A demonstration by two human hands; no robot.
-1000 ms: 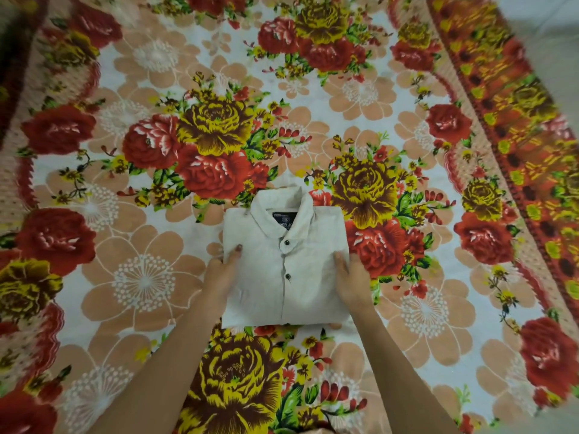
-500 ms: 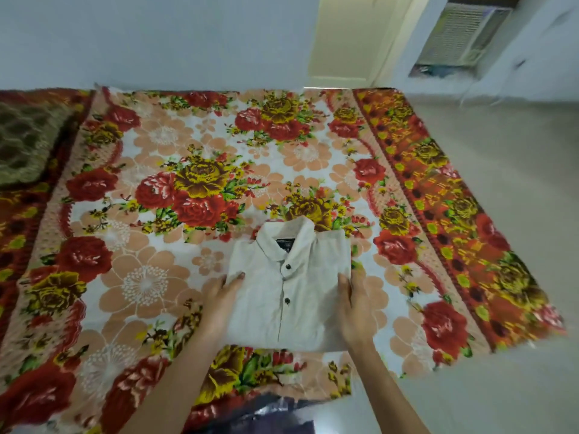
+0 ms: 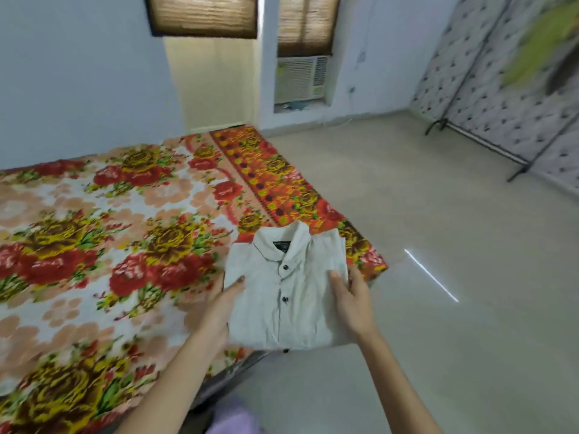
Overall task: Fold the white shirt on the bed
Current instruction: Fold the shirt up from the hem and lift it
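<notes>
The white shirt (image 3: 286,289) is folded into a neat rectangle, collar up and away from me, dark buttons down its front. It is lifted off the bed (image 3: 94,252) and held over the bed's right corner, partly above the floor. My left hand (image 3: 224,303) grips its left edge, thumb on top. My right hand (image 3: 352,297) grips its right edge, fingers on the front.
The bed carries a floral sheet with red and yellow roses and an orange border. Bare beige floor (image 3: 438,245) lies to the right. A window air conditioner (image 3: 300,78) sits in the far wall. A patterned mattress on a metal stand (image 3: 507,89) leans at the right.
The folded shirt lay flat on the bed under both hands; now both hands have lifted it and carried it right, over the bed's corner. The view has swung up and right.
</notes>
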